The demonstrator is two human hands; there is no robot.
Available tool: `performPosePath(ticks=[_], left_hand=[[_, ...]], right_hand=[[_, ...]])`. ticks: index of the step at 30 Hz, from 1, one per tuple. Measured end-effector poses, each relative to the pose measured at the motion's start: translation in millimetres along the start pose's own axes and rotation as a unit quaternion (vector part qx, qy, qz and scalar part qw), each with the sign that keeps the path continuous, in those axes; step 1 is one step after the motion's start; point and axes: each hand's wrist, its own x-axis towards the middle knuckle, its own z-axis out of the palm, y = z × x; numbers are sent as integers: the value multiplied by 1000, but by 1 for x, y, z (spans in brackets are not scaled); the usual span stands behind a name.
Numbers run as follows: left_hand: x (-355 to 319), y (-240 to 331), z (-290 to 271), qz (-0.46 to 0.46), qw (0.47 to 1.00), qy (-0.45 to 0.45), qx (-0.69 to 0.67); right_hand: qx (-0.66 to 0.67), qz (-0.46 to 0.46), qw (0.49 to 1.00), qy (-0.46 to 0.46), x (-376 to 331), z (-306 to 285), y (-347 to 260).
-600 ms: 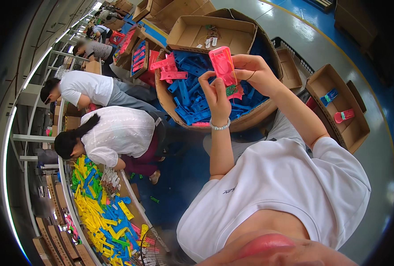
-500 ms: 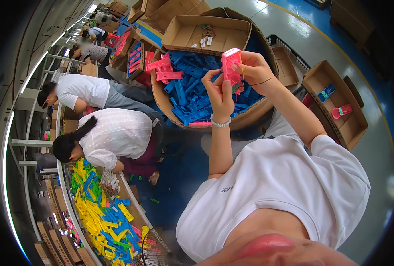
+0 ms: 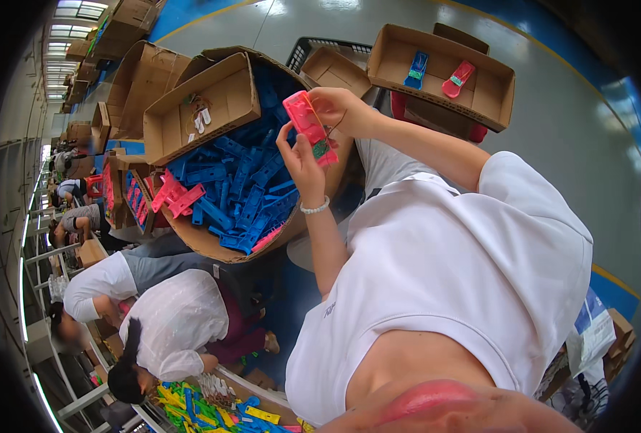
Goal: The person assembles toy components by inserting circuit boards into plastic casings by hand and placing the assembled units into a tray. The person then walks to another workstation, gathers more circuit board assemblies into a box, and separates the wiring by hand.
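Both hands pinching pink plastic piece [image 3: 310, 126]: left hand [image 3: 302, 162] steadying near end, right hand [image 3: 342, 112] gripping far end, above bin of blue parts [image 3: 241, 195].

I am gripping a smooth, glossy pink plastic piece [image 3: 310, 127]; far behind it, matt brown cardboard boxes [image 3: 219, 101] are holding glossy blue plastic parts [image 3: 241, 195].

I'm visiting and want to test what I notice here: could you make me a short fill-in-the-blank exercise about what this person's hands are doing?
1. Both hands hold one flat plastic piece whose colour is ____.
2. The left hand has a beaded ____ at its wrist.
3. The big round cardboard bin behind the hands holds mostly ____ plastic pieces.
4. The cardboard tray past the right hand holds ____ pieces.

Missing words: pink; bracelet; blue; two
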Motion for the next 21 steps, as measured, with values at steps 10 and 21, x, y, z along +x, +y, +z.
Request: performPosePath(ticks=[10,21], left_hand=[[-55,-30,-38,55,980,86,170],[-61,-42,-52,77,955,151,243]], right_hand=[[-360,193,769,492,-70,-266,88],[-523,285,720,357,-8,-297,175]])
